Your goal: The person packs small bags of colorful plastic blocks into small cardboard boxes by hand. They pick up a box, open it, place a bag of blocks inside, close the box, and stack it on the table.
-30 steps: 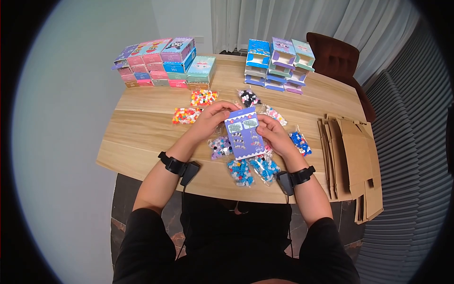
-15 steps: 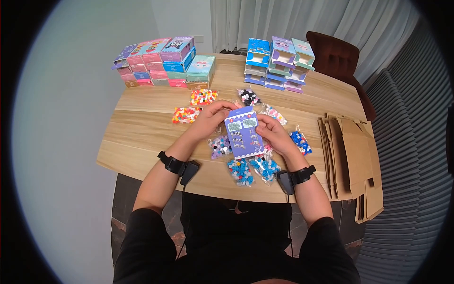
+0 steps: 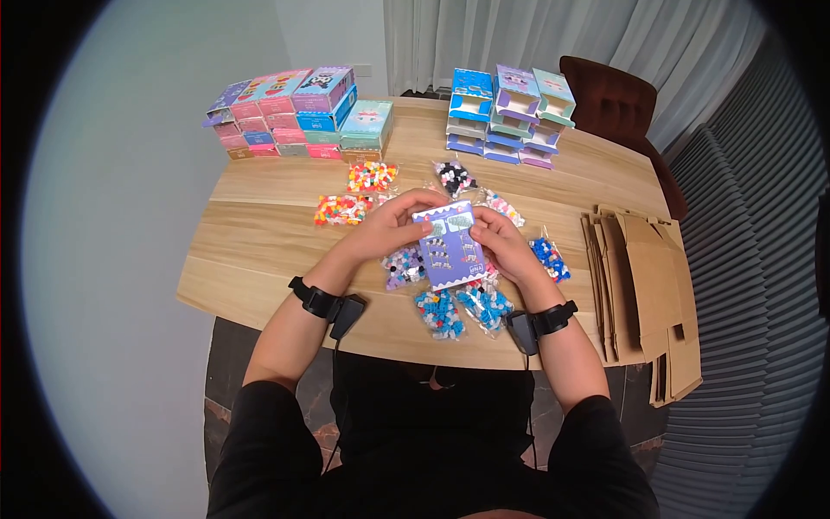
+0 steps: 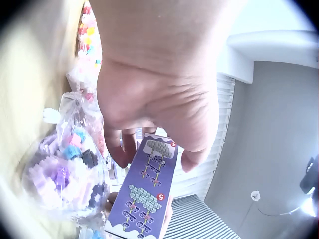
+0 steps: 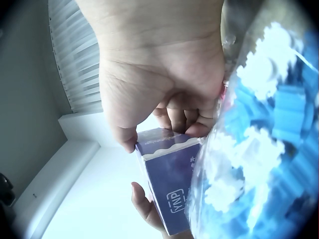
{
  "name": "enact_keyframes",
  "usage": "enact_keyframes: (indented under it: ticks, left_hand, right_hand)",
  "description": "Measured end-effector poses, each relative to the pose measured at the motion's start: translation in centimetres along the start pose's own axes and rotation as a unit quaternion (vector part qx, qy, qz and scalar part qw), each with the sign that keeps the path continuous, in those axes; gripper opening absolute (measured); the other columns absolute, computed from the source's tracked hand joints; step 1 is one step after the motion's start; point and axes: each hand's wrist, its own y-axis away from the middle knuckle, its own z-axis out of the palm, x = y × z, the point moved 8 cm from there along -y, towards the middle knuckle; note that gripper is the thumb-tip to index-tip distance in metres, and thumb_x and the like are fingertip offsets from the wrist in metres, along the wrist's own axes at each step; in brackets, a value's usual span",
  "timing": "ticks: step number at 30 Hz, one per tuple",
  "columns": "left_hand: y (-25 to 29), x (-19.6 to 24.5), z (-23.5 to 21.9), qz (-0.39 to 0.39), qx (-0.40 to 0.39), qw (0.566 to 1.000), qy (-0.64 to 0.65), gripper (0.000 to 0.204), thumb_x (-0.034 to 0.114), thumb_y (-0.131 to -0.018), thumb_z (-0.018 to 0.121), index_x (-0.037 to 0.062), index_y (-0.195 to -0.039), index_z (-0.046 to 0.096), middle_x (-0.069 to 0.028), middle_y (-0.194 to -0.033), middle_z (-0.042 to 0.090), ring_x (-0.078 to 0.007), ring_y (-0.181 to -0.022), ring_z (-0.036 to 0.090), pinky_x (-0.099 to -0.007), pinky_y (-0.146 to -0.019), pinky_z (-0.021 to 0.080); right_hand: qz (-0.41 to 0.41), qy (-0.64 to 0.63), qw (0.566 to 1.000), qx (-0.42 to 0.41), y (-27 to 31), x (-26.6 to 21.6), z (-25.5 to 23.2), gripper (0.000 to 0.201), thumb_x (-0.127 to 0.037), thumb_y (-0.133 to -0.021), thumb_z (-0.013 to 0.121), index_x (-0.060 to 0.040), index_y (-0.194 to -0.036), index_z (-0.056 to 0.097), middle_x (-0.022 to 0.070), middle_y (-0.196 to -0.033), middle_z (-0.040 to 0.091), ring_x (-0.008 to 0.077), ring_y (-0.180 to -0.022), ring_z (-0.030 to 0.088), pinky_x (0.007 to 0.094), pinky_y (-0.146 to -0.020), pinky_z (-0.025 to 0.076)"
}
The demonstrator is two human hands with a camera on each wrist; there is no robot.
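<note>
A small purple cardboard box [image 3: 451,258] with printed assembly pictures is held up over the middle of the table. My right hand [image 3: 510,248] grips its right side, thumb on the printed face and fingers behind. At the upper left of the box, my left hand [image 3: 389,232] has its thumb over the printed face and its fingers bent around the top end. In the left wrist view the box [image 4: 144,191] shows numbered diagrams. Below it lie bags of blue and white bricks [image 3: 439,314], with a bag of purple bricks [image 3: 403,268] beside it.
More brick bags lie around: orange-and-yellow ones [image 3: 342,210], a black-and-white one [image 3: 454,178], a dark blue one [image 3: 549,259]. Stacked colored boxes [image 3: 298,112] stand back left, open boxes [image 3: 510,117] back right. Flattened cardboard [image 3: 648,277] leans over the right edge.
The flap standing up at the box's top end has been folded down. My left hand has moved right and its thumb now lies over the printed face. The right hand has hardly moved.
</note>
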Motion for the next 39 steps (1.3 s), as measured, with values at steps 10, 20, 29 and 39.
enact_keyframes:
  ticks: [10,20,29,39]
  left_hand:
    - [-0.3,-0.5,-1.0,0.002,-0.034,0.999,-0.010,0.034,0.020,-0.101,0.049,-0.0016,-0.127,0.054,-0.0129,-0.135,0.053,-0.0202,-0.125,0.051,-0.0355,-0.104,0.042]
    - [1.3,-0.1,-13.2,0.054,0.270,0.926,0.258,0.034,0.036,-0.102,0.042,0.0075,-0.091,0.055,-0.0049,-0.083,0.060,-0.0143,-0.074,0.056,-0.0276,-0.062,0.045]
    - [8.0,-3.9,-24.0,0.065,0.398,0.828,0.390,0.034,0.033,-0.100,0.046,0.0172,-0.070,0.039,0.0039,-0.060,0.034,-0.0079,-0.050,0.031,-0.0229,-0.038,0.022]
    - [7.2,-5.3,-22.9,-0.057,0.409,0.869,0.271,0.040,0.037,-0.102,0.043,0.0174,-0.068,0.037,0.0055,-0.057,0.027,-0.0072,-0.045,0.024,-0.0229,-0.038,0.019]
  right_hand:
    - [-0.004,0.021,1.000,0.000,-0.1,0.0,-0.1,0.030,-0.014,-0.096,0.058,0.0010,-0.122,0.055,0.0035,-0.099,0.068,0.0085,-0.090,0.063,0.0230,-0.080,0.050]
    - [-0.006,-0.052,0.999,0.009,-0.3,0.6,-0.4,0.030,-0.017,-0.097,0.056,0.0009,-0.120,0.056,0.0053,-0.107,0.065,0.0098,-0.094,0.062,0.0247,-0.082,0.051]
    - [-0.005,-0.058,0.998,0.008,-0.1,0.4,-0.3,0.034,-0.018,-0.096,0.057,0.0017,-0.124,0.054,0.0073,-0.111,0.065,0.0117,-0.098,0.063,0.0261,-0.086,0.051]
    - [-0.063,-0.085,0.994,0.013,0.4,-1.4,-0.7,0.050,-0.024,-0.095,0.058,0.0034,-0.135,0.046,0.0136,-0.127,0.060,0.0186,-0.111,0.061,0.0309,-0.096,0.049]
